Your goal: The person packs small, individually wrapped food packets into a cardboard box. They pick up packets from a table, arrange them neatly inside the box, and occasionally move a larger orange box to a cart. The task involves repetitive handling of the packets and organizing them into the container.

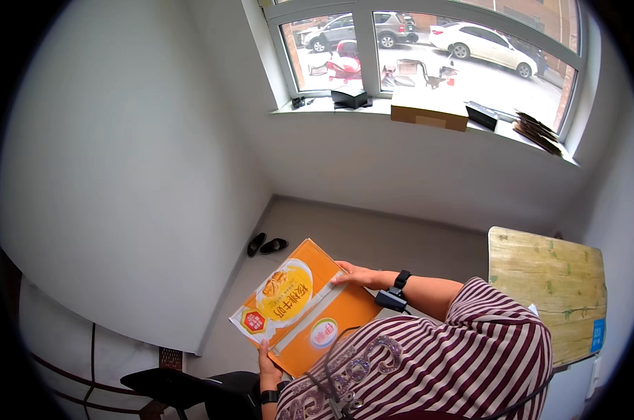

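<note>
A flat orange printed cardboard carton (pixel 301 310), with a strip of clear tape along its middle, lies tilted in front of my striped top. My right hand (pixel 351 275) grips its far right edge, thumb on the upper face near the tape. At the near left edge my left hand (pixel 268 361) holds it, thumb on top and the other fingers mostly hidden beneath. Each wrist has a black band, and a small dark device (pixel 391 301) sits by the right wrist.
A wood-patterned table (pixel 548 294) stands at the right. Black shoes (pixel 273 246) lie on the floor by the wall. The windowsill holds a cardboard box (pixel 429 116), a black box (pixel 349 97) and stacked flat cardboard (pixel 538 133). A black chair (pixel 191 388) is at lower left.
</note>
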The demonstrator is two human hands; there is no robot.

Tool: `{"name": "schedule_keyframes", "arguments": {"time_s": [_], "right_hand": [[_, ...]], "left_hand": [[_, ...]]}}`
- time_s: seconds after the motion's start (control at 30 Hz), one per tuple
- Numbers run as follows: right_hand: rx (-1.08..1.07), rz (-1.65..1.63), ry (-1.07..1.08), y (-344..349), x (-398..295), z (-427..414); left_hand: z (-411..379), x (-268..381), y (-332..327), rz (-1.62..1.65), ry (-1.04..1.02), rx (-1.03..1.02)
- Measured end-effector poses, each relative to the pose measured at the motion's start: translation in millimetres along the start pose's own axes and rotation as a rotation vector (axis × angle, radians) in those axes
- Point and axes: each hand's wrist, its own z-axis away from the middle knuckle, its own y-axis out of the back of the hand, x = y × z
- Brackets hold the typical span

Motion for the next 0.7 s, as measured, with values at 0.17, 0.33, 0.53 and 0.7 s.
{"name": "schedule_keyframes", "arguments": {"time_s": [0.17, 0.33, 0.53, 0.7], "right_hand": [[-0.148, 0.050, 0.037, 26.5, 16.2, -45.2], [-0.256, -0.128, -0.048, 34.4, -11.1, -72.4], [-0.343, -0.142, -0.158, 23.9, -37.8, -96.8], [-0.304, -0.145, -0.293, -1.4, -71.4, -95.2]], "left_hand": [[-5.5, -24.5, -0.9, 0.030, -0.156, 0.043], [-0.5, -10.8, -37.1, 0.004, -0.173, 0.238], [5.9, 10.4, -53.7, -0.160, -0.270, 0.350], [19.7, 57.1, -64.8, -0.076, -0.175, 0.266]]}}
